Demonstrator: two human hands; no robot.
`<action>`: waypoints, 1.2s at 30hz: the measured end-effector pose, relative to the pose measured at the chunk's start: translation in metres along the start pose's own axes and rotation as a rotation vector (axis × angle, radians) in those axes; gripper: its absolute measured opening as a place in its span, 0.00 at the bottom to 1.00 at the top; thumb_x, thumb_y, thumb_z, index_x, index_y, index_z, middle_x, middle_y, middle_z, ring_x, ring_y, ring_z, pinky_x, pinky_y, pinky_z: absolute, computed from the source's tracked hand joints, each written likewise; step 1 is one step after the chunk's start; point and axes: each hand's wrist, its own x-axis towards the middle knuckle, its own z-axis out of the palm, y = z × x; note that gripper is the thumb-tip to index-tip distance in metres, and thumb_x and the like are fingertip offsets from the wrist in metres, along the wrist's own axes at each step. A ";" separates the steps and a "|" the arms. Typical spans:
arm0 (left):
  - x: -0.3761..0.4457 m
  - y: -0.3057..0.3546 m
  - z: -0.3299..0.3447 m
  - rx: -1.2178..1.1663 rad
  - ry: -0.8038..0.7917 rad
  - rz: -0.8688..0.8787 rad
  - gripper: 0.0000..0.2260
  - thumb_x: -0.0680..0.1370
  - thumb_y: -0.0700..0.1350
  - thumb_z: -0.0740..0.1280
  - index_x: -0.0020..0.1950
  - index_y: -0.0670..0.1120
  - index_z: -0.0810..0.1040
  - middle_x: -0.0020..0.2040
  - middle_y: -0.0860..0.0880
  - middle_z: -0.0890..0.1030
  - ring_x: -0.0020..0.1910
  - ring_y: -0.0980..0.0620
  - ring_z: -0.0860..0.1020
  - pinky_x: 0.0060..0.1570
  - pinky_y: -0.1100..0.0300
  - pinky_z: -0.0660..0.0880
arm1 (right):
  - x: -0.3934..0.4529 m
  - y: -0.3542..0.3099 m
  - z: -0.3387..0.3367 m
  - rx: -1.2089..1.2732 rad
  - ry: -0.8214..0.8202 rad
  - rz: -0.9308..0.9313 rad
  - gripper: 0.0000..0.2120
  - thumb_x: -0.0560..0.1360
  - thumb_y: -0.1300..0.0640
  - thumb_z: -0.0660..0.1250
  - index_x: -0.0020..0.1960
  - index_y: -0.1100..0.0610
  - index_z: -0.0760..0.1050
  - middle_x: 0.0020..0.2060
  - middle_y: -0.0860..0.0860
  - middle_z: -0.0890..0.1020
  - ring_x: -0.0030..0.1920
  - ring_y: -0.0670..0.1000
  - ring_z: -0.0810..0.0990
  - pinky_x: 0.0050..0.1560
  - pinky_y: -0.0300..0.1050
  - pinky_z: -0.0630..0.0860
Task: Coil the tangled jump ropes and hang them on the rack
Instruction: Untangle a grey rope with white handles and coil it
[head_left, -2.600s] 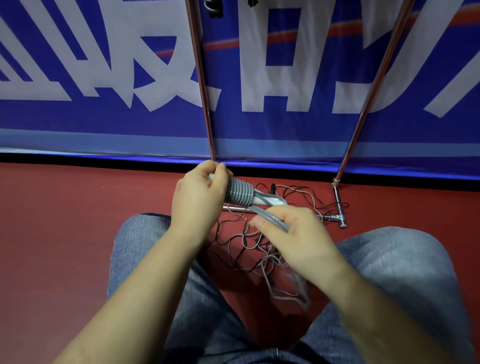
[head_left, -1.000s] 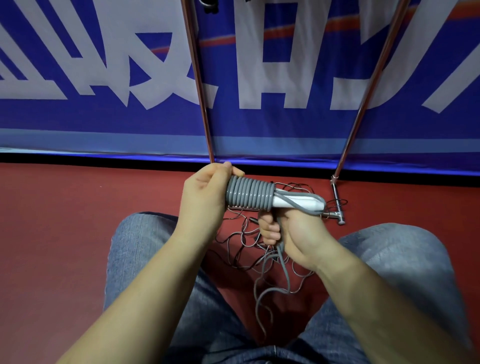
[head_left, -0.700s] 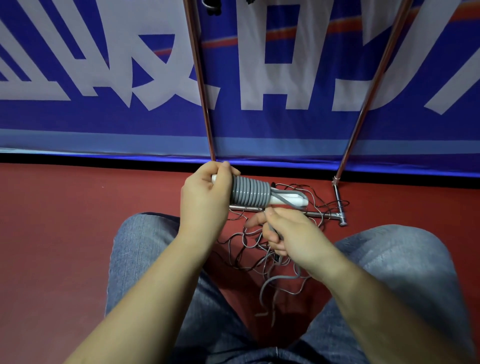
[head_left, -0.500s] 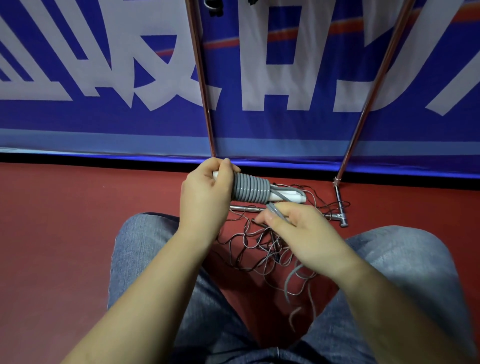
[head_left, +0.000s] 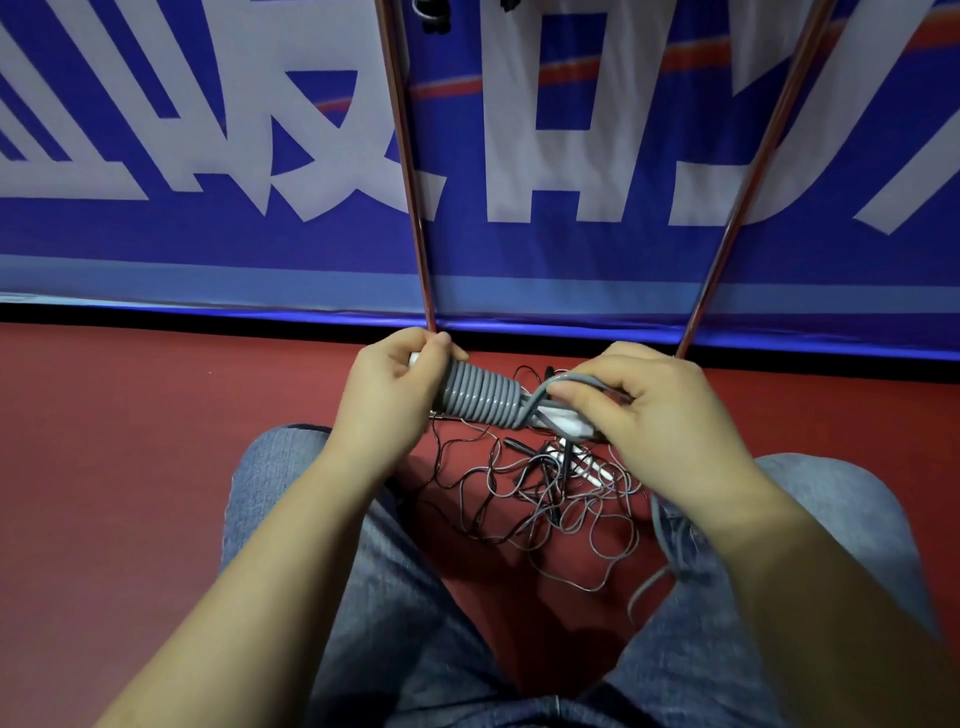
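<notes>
your left hand (head_left: 387, 402) grips the white handles (head_left: 563, 422) under tight coils; your right hand (head_left: 657, 410) pinches the grey rope (head_left: 480, 397) at 3 o'clock. one rope looks nearly wound; the tangle (head_left: 545, 499) on the floor and the rack (head_left: 410, 171) wait.

Red floor (head_left: 130, 467) fills the lower frame, running up to a black strip (head_left: 208, 313) along the wall's foot. From nine round to three o'clock, a blue banner (head_left: 156, 249) with big white lettering covers the wall, a pale band across its bottom edge.
</notes>
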 end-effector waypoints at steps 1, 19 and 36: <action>0.000 0.003 -0.002 -0.021 -0.035 0.004 0.14 0.80 0.41 0.60 0.35 0.47 0.78 0.26 0.56 0.71 0.24 0.60 0.66 0.25 0.68 0.63 | 0.001 0.001 0.000 0.027 -0.024 0.039 0.13 0.71 0.41 0.63 0.42 0.47 0.82 0.36 0.47 0.81 0.39 0.47 0.79 0.43 0.52 0.75; -0.010 0.033 -0.002 -0.456 -0.172 -0.001 0.16 0.76 0.45 0.62 0.29 0.50 0.80 0.26 0.53 0.72 0.24 0.57 0.68 0.23 0.69 0.65 | -0.011 -0.020 0.017 1.406 -0.475 0.604 0.20 0.69 0.46 0.58 0.25 0.57 0.69 0.16 0.48 0.65 0.16 0.43 0.61 0.19 0.33 0.56; 0.001 0.013 -0.002 0.091 0.230 0.101 0.12 0.75 0.51 0.58 0.34 0.53 0.76 0.25 0.59 0.73 0.26 0.58 0.69 0.27 0.65 0.62 | -0.021 -0.015 0.028 0.200 -0.159 0.159 0.11 0.77 0.51 0.62 0.45 0.57 0.80 0.32 0.53 0.80 0.32 0.48 0.75 0.39 0.48 0.73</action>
